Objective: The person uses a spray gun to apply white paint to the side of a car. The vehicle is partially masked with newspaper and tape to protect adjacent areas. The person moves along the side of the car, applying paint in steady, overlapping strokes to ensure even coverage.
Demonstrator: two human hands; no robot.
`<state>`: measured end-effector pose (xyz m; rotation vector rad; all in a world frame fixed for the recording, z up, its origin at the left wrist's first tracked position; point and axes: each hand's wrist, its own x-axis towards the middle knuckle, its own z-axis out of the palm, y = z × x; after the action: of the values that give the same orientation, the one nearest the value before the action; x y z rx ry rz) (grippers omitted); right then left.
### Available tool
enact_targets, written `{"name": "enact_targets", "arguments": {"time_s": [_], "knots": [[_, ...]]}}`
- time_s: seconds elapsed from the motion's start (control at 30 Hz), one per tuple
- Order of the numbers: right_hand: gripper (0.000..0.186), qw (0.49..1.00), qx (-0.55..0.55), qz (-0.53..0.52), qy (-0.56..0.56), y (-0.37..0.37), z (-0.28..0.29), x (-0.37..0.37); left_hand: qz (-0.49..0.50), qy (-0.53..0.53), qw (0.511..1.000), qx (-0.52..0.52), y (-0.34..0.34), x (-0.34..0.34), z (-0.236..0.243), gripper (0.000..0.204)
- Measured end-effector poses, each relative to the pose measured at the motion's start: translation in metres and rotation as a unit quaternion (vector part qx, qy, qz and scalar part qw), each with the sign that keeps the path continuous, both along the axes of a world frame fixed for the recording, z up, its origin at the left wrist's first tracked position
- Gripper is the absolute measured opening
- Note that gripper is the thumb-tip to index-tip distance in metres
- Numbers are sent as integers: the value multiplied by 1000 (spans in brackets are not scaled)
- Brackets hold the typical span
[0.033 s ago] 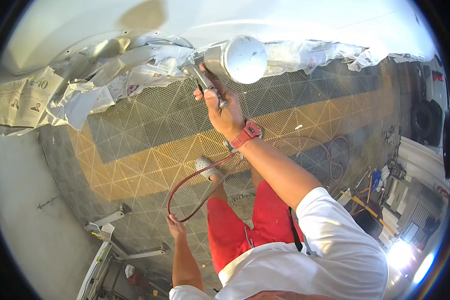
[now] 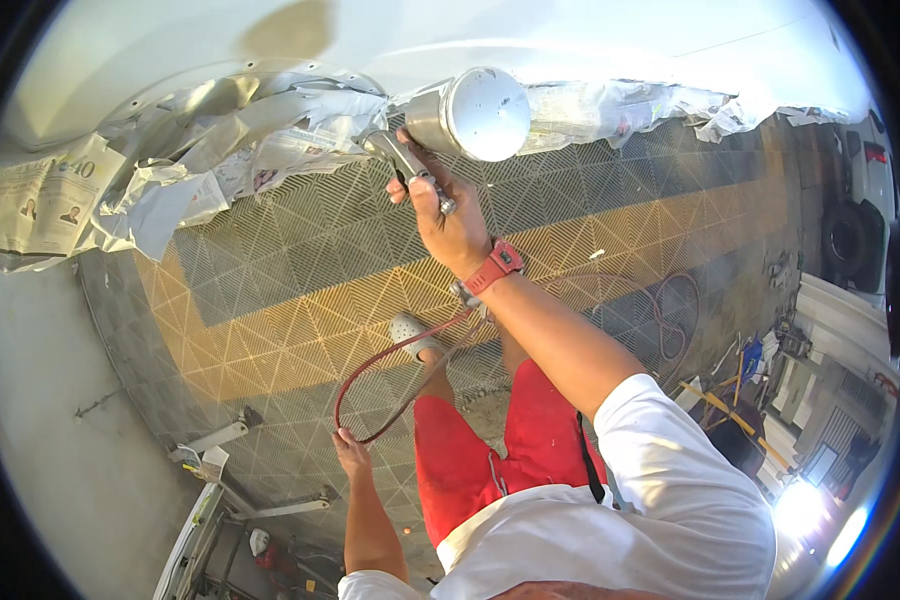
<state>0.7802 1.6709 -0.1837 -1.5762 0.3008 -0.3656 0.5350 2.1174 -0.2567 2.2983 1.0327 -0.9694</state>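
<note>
My right hand [image 2: 452,225] is wrapped round the handle of a spray gun [image 2: 406,166], raised close to a white car body panel [image 2: 610,45]. A metal paint cup with a pale, speckled lid [image 2: 490,113] sits on the gun, beyond my knuckles. Lower down on the left, my left hand [image 2: 352,450] is closed round a red air hose [image 2: 345,385]. The hose loops up from there toward my right wrist. Crumpled newspaper masking [image 2: 300,150] hangs along the panel's lower edge, just left of the gun.
Grey and orange patterned tiles [image 2: 300,320] cover the floor. More hose [image 2: 685,310] lies curled on them at the right. A metal stand [image 2: 280,508] is at the lower left. Sticks and white panels [image 2: 840,320] crowd the right side, near a bright lamp [image 2: 800,508].
The spray gun's cup has shifted very slightly left and up. My left hand and the hose look the same.
</note>
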Motion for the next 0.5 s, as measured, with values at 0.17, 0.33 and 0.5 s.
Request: {"name": "enact_targets", "arguments": {"time_s": [0.17,0.33,0.5], "knots": [[41,993,42,-65,88,-65,-8,-27,-141,-56,988,-6,-36,10,-14,51],[37,975,30,-197,95,-187,-18,-82,-334,-84,938,-31,-97,25,-39,48],[52,947,-13,-300,112,-312,-18,-125,-384,-150,910,-47,-186,44,-40,36]]}}
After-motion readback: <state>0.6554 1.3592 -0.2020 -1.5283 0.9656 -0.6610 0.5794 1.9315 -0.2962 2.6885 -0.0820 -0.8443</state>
